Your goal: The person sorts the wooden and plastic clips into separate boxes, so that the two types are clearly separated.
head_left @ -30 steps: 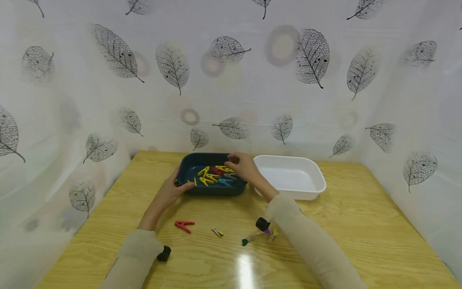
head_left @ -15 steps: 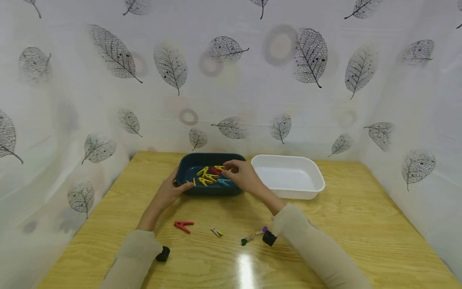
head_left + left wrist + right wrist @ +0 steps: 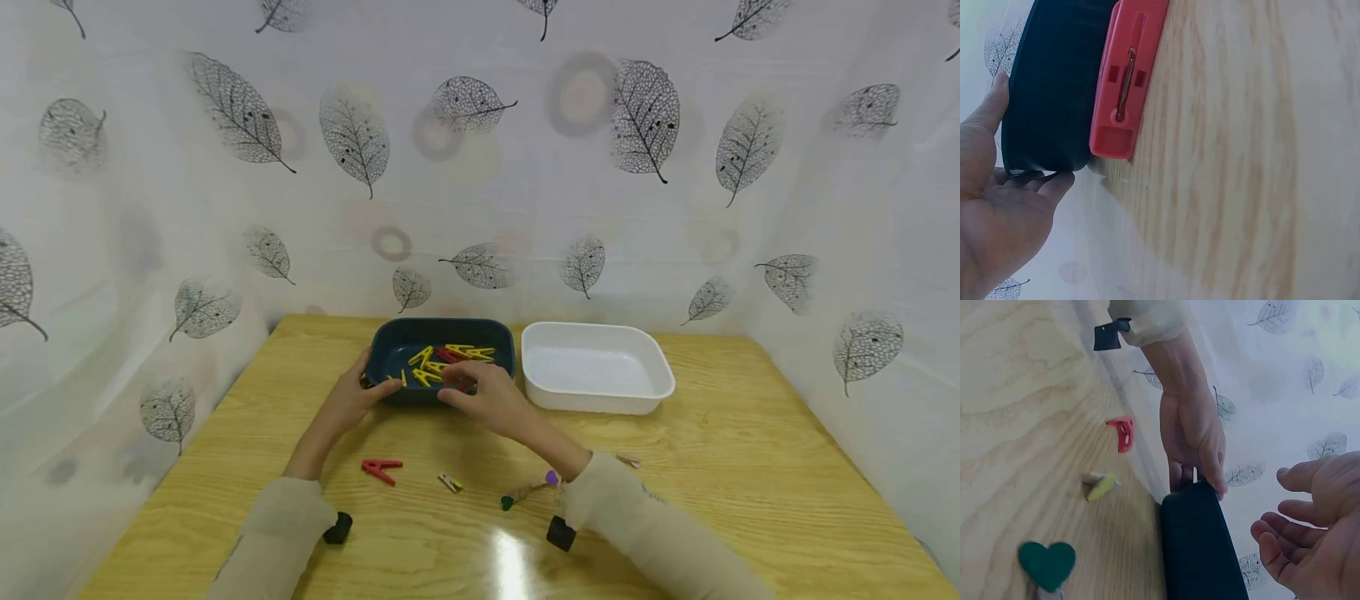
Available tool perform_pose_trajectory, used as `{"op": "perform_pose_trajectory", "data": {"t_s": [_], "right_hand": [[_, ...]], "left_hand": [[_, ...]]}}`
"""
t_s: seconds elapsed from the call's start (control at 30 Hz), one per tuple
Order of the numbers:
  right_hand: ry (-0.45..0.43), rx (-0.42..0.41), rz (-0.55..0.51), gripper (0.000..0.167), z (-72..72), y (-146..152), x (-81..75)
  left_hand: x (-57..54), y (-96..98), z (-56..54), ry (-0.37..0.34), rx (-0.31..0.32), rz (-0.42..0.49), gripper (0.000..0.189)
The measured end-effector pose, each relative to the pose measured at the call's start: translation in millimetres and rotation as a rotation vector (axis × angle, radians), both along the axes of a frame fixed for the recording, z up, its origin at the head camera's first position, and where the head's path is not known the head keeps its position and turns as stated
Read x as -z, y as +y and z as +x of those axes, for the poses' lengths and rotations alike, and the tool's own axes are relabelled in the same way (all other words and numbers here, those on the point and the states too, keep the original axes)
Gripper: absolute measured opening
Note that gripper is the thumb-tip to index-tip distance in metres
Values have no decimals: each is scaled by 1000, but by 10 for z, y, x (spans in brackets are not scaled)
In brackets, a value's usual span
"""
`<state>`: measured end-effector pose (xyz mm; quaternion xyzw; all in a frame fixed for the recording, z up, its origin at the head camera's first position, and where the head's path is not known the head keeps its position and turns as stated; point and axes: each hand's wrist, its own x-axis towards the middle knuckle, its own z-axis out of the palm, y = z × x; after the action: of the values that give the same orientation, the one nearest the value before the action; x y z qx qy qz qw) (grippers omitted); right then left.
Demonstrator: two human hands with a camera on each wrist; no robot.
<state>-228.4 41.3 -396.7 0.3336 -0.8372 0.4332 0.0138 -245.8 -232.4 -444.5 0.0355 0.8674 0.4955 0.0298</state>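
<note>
My left hand [image 3: 351, 398] grips the left end of a dark blue tray [image 3: 442, 329]; the left wrist view shows the thumb at its rim and the fingers against its end wall. Yellow and red plastic clothespins [image 3: 426, 357] lie inside the tray. Over the tray's front right part hovers my right hand [image 3: 491, 402], fingers loosely bent. Nothing shows between its fingers [image 3: 1294, 515] in the right wrist view. This hand covers some of the tray's contents. On the table in front lies a red clothespin [image 3: 382, 470], large in the left wrist view.
A white tray [image 3: 600, 375] stands right of the dark one. Small wooden clothespins lie in front: one with a yellow piece [image 3: 451, 482], others with a green heart [image 3: 507, 502] and a purple heart [image 3: 552, 478]. Another small clothespin [image 3: 628, 460] lies beyond the right sleeve. A leaf-patterned curtain hangs behind.
My right hand has moved left and nearer, from the tray's right end to its front. Yellow clothespins at the back right are uncovered; the blue ones are now hidden. My left hand stays put.
</note>
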Motion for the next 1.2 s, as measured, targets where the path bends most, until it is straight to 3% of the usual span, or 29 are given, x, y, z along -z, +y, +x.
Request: {"op": "perform_pose_trajectory", "data": {"t_s": [0.5,0.8,1.2], "right_hand": [[-44,-46,29,32,245,-180,85],[-67,-73,49,33,397,-324,216],[-73,-89,180,43,423,-524,428]], "left_hand": [[-18,13,17,-5,-8,-30,94],[-19,16,33,-25,-17,-33,95],[-36,20,43,-28,-18,-40,96]]}}
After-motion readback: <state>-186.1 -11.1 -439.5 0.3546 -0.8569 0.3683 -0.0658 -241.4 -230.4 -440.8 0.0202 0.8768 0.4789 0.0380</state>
